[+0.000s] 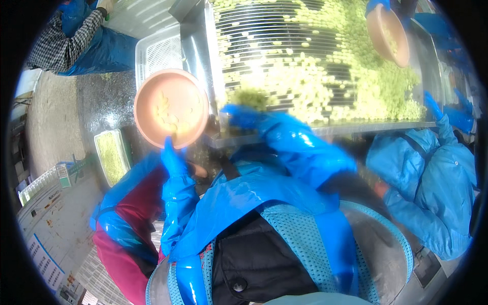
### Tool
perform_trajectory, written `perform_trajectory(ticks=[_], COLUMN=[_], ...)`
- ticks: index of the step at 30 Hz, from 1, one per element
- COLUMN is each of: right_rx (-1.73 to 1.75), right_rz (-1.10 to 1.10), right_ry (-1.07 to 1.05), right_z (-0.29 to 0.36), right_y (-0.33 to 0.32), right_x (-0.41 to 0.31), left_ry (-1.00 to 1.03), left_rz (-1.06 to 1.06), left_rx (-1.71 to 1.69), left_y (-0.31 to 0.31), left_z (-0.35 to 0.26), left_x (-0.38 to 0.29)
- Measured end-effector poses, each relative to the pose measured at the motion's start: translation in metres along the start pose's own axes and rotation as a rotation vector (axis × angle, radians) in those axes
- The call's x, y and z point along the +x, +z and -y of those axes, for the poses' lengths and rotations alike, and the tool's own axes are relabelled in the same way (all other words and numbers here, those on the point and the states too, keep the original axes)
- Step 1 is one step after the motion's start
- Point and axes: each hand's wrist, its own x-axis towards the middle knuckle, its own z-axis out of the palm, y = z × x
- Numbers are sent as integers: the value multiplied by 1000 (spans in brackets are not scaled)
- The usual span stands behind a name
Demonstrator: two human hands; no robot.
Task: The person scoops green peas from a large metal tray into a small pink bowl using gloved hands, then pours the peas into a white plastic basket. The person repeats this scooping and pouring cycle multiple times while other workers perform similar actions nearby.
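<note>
In a blue glove, my left hand point(173, 158) grips the near rim of an orange-pink plastic basin point(146, 95). A few pale oval pieces point(164, 108) lie on the basin's floor. My right hand point(244, 115), also gloved in blue and blurred by motion, reaches over the near left corner of a slatted metal sorting table point(339, 74). Its fingers point left, and whether they hold anything is unclear. Just beyond them is a blurred clump of green fruits point(249, 98). Many more small green oval fruits point(305, 82) are spread over the slats.
A white perforated crate point(158, 53) stands behind the basin. To the left is a tray full of green fruits point(111, 156). Co-workers are close: a maroon sleeve point(141, 207) at left, a blue-coated person point(438, 175) at right. Another orange-pink basin point(387, 36) is tilted over the table's far right.
</note>
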Motion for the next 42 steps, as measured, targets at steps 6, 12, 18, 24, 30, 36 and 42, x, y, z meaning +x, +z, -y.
perform_trajectory(ticks=[6,12,18,24,30,36,42], right_rx=[338,-802,-34,8,-80,246,-357], right_rz=[-368,-662,-487,-901,-552,-492,-634], right_ry=[636,397,401,591,688,325,520], right_z=[110,-4,31,-36,-23,76,2], right_y=[-145,-184,-176,-221,-153,-150,-167], right_x=[-52,-104,-62,-152,-146,-159,-241], left_ry=[61,24,23,101,125,39,-62], left_rz=[-52,-56,17,26,156,179,272], left_rx=[-21,36,194,109,103,60,-68], left_y=[-20,-2,1,-34,-42,-8,52], left_z=[1,-1,-4,-15,9,45,68], left_x=[-3,-3,4,7,-1,-7,-5])
